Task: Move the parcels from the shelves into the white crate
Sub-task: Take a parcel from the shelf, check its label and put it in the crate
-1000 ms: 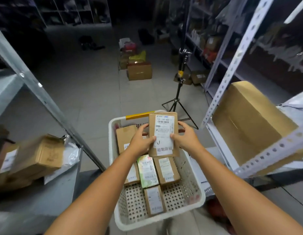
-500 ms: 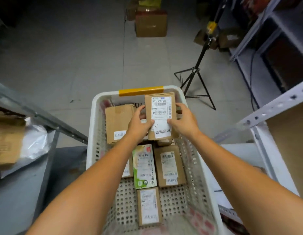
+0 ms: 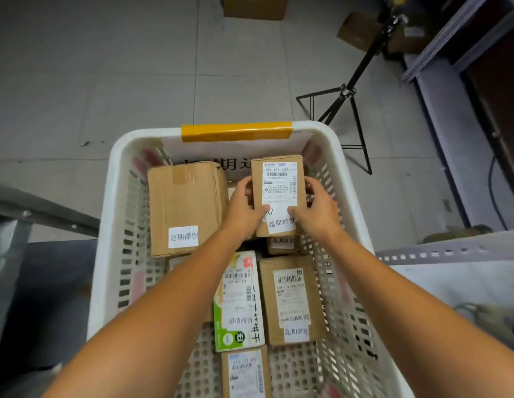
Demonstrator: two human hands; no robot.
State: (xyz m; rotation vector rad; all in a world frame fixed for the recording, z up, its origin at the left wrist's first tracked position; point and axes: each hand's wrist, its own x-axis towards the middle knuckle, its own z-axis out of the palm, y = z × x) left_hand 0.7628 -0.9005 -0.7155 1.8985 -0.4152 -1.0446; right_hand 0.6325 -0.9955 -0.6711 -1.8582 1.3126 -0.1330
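Observation:
A small brown cardboard parcel (image 3: 278, 185) with a white shipping label is inside the far right part of the white crate (image 3: 115, 173). My left hand (image 3: 244, 211) grips its left edge and my right hand (image 3: 316, 211) grips its right edge, thumbs on the label. Whether the parcel rests on the ones below is hidden by my hands. Other parcels lie in the crate: a large brown box (image 3: 184, 208) at the far left, a green and white box (image 3: 238, 303), a brown box (image 3: 291, 300) beside it, and a small one (image 3: 245, 374) at the near end.
The crate has a yellow taped far rim (image 3: 235, 131). A black tripod (image 3: 345, 96) stands on the tiled floor beyond it. Metal shelf rails flank the crate, left (image 3: 43, 216) and right (image 3: 451, 249). Cardboard boxes (image 3: 254, 5) sit on the floor farther off.
My view has tilted down and closer to the crate. Both hands have lowered the labelled parcel from above the rim down into the crate's far right part.

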